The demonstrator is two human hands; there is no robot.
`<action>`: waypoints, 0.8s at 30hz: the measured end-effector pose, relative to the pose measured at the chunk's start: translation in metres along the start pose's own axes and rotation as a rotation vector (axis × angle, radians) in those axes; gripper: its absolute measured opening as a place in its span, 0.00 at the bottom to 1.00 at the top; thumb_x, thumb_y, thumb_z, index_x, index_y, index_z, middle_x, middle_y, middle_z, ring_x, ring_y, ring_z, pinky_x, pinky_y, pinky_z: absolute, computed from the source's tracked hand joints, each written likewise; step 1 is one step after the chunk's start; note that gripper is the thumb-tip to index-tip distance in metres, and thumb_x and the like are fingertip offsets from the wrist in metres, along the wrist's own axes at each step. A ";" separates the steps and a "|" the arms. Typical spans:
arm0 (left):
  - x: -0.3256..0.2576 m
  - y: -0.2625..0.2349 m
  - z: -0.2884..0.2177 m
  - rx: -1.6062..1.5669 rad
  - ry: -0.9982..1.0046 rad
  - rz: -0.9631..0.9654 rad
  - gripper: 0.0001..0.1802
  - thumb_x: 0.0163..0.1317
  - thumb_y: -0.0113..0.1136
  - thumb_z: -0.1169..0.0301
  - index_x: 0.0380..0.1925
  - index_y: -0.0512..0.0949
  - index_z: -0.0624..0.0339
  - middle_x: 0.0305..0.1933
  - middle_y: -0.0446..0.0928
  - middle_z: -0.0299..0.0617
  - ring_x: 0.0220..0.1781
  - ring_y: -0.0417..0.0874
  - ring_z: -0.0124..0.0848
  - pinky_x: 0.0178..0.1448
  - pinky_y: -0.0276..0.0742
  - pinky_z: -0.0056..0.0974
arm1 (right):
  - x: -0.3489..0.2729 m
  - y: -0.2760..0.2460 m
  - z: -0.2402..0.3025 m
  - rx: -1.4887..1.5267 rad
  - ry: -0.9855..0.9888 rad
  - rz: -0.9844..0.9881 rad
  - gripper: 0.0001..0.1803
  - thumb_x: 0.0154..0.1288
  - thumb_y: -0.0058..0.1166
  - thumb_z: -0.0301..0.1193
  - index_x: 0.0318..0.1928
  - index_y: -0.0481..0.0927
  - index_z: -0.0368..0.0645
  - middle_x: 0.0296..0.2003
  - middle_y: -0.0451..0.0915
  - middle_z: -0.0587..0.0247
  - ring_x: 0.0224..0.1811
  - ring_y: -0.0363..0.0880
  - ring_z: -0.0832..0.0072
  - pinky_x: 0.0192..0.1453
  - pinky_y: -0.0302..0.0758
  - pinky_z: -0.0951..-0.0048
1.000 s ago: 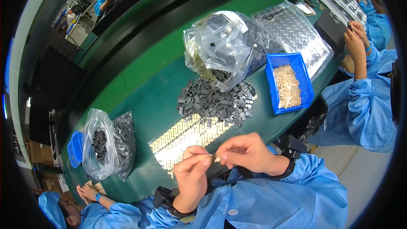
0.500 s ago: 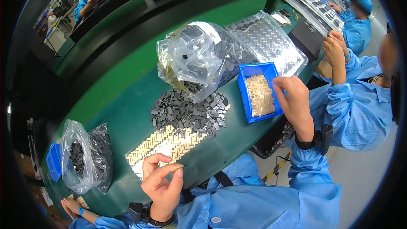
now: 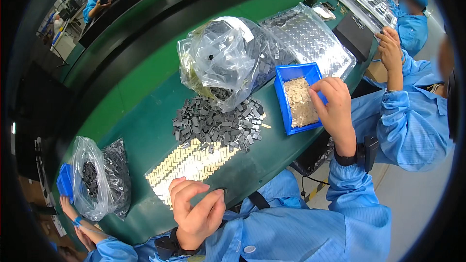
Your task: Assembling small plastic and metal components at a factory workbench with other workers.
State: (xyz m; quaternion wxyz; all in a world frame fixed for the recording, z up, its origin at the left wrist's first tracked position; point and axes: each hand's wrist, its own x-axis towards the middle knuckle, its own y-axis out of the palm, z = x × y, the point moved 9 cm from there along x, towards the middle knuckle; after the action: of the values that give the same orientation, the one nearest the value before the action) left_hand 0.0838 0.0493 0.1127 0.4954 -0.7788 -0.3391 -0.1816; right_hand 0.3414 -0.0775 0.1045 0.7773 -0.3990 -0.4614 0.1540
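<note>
My right hand [image 3: 334, 109] is over the blue bin [image 3: 287, 125], thumb and forefinger close together at the beige flat pieces [image 3: 300, 102] inside. Whatever sits between those fingertips is too small to make out. Low in front of my body, my left hand [image 3: 196, 211] is curled, with a tiny dark piece [image 3: 224, 191] at its thumb and finger tips. Just beyond it lies a sheet [image 3: 189, 165] with rows of cream-coloured rectangles. Against the sheet's far edge is a loose pile of small dark grey rectangular blocks [image 3: 208, 121].
A large clear bag [image 3: 218, 63] stands behind the pile, beside a clear-wrapped tray [image 3: 310, 39] and a black box [image 3: 353, 36]. Another bag of dark pieces [image 3: 99, 179] and a blue bin [image 3: 64, 183] are at left. Co-workers' hands [image 3: 390, 53] are at right and lower left [image 3: 73, 213].
My right hand's fingertips have moved onto the beige pieces. My left hand has shifted slightly right and lower. A co-worker's hand at lower left has reached to the small blue bin.
</note>
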 end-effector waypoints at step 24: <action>-0.005 0.008 0.001 -0.065 -0.030 0.068 0.12 0.33 0.63 0.78 0.24 0.78 0.55 0.34 0.69 0.40 0.36 0.72 0.37 0.49 0.65 0.47 | -0.050 0.078 0.097 -0.379 -0.353 0.222 0.11 0.49 0.46 0.30 0.30 0.80 0.40 0.62 0.60 0.61 0.67 0.50 0.65 0.64 0.39 0.41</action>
State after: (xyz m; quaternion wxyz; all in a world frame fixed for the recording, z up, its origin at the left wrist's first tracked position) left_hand 0.0856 0.0459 0.1043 0.4706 -0.8083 -0.3137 -0.1636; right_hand 0.2439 -0.0119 0.0400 0.5746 -0.5525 -0.5638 0.2163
